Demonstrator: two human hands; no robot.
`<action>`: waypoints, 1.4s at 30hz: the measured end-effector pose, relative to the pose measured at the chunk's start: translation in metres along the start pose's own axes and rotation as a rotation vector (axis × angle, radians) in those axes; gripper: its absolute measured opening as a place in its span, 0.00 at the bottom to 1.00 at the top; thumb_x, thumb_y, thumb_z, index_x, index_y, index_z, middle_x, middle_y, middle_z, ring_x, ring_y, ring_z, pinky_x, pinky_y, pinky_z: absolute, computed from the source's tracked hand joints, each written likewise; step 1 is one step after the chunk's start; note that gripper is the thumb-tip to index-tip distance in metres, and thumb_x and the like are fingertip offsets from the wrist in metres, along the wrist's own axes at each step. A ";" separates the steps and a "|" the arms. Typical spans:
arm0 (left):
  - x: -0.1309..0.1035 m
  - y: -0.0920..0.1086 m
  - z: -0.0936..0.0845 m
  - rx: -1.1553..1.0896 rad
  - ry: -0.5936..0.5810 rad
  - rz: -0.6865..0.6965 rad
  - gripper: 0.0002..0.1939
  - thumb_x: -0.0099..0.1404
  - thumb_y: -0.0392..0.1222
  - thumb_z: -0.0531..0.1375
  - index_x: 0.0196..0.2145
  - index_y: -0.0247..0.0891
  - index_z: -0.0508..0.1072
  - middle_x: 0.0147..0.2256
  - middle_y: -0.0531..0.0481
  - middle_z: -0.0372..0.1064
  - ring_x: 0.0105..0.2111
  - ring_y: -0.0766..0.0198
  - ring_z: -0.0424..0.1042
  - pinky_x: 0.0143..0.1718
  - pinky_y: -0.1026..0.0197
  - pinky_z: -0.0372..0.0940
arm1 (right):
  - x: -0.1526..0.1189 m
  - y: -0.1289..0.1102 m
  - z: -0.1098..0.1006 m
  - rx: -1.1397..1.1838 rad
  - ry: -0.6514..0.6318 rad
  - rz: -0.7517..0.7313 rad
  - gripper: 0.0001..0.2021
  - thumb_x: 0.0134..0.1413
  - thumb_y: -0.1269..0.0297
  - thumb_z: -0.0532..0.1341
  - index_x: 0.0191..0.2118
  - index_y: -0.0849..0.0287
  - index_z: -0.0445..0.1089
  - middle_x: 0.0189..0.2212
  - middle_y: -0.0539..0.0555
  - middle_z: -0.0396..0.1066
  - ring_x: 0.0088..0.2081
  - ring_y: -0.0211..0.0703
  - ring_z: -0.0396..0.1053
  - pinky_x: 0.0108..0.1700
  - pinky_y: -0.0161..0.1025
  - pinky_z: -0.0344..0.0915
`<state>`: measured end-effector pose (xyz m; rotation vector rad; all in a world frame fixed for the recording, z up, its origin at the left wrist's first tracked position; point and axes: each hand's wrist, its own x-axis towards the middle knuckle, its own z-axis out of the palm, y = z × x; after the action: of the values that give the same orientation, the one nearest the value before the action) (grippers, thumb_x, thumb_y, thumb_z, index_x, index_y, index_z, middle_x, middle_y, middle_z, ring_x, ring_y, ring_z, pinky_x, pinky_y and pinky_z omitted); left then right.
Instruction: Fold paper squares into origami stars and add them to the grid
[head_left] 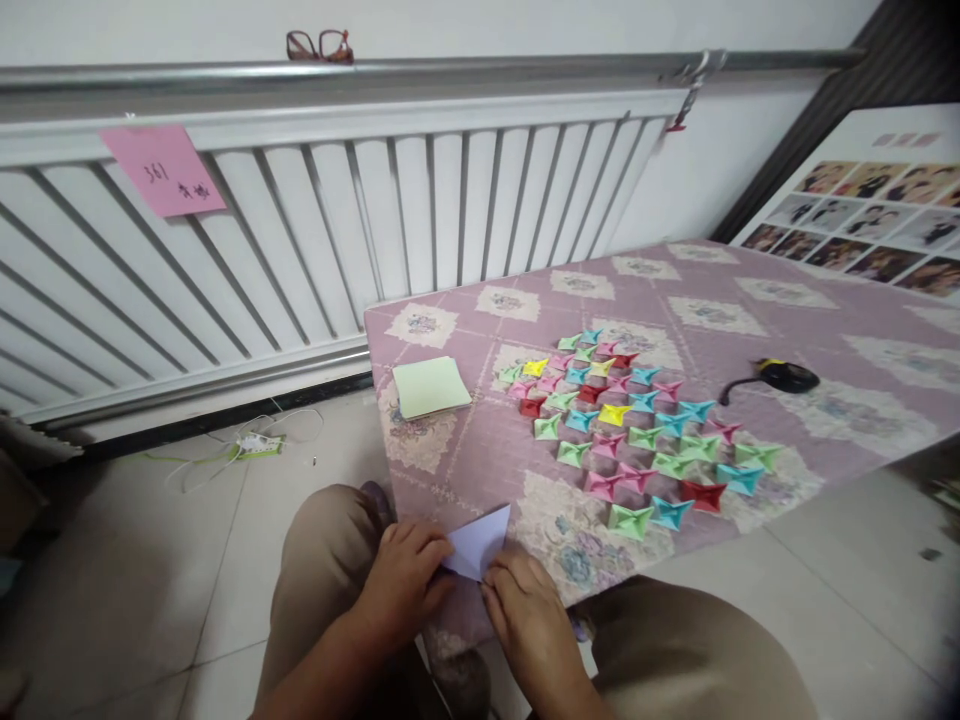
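Note:
A lavender sheet of paper (pixel 478 542), folded to a triangle-like shape, lies at the near corner of the cloth-covered table. My left hand (pixel 409 575) has its fingers closed on the paper's left corner. At the lower right edge, my right hand (pixel 525 605) pinches the same sheet, fingertips pressed together. Up and to the right spread rows of small folded paper pieces in green, pink, blue, red and yellow, such as a green one (pixel 631 520) and a red one (pixel 703 494). A stack of pale green square sheets (pixel 431 387) rests near the table's left edge.
The table (pixel 469 470) has a pink floral cloth. A black and yellow object (pixel 787 376) with a cord-like end lies at its right. Behind stand a white radiator (pixel 450 200) and a photo board (pixel 870 215). A power strip (pixel 259 446) lies on the floor.

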<state>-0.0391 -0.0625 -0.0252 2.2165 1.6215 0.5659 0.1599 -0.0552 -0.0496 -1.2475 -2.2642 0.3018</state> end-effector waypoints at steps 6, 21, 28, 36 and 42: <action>0.009 -0.010 0.000 -0.049 -0.012 -0.140 0.05 0.62 0.37 0.59 0.33 0.42 0.75 0.38 0.48 0.69 0.41 0.57 0.65 0.45 0.52 0.57 | 0.001 0.000 0.000 -0.012 0.010 0.055 0.07 0.58 0.70 0.55 0.31 0.55 0.68 0.32 0.53 0.66 0.35 0.46 0.63 0.39 0.44 0.60; 0.029 0.002 -0.010 0.057 -0.107 -0.368 0.07 0.62 0.45 0.59 0.29 0.42 0.74 0.35 0.50 0.68 0.40 0.56 0.64 0.42 0.54 0.55 | 0.018 -0.004 -0.002 -0.157 -0.030 0.152 0.12 0.58 0.63 0.57 0.23 0.55 0.64 0.26 0.53 0.64 0.31 0.47 0.61 0.36 0.43 0.52; 0.034 0.001 -0.012 0.097 -0.160 -0.388 0.08 0.61 0.45 0.60 0.28 0.41 0.73 0.35 0.49 0.68 0.40 0.54 0.64 0.40 0.53 0.54 | 0.024 -0.003 -0.004 -0.187 -0.052 0.156 0.14 0.57 0.62 0.58 0.21 0.55 0.63 0.25 0.53 0.65 0.30 0.45 0.61 0.34 0.42 0.52; 0.039 -0.001 -0.014 0.122 -0.204 -0.377 0.08 0.60 0.46 0.60 0.28 0.41 0.73 0.35 0.49 0.68 0.40 0.53 0.65 0.40 0.53 0.54 | 0.028 -0.002 -0.003 -0.199 -0.061 0.173 0.15 0.55 0.62 0.59 0.19 0.55 0.62 0.25 0.53 0.65 0.30 0.45 0.62 0.34 0.42 0.53; 0.040 0.000 -0.015 0.121 -0.212 -0.379 0.08 0.60 0.46 0.60 0.27 0.41 0.72 0.35 0.49 0.68 0.40 0.53 0.64 0.40 0.52 0.54 | 0.030 -0.001 -0.003 -0.214 -0.076 0.169 0.14 0.54 0.61 0.60 0.19 0.55 0.62 0.26 0.53 0.66 0.30 0.45 0.62 0.34 0.42 0.53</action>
<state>-0.0359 -0.0233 -0.0079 1.8958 1.9324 0.1281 0.1472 -0.0309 -0.0364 -1.5659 -2.3067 0.1734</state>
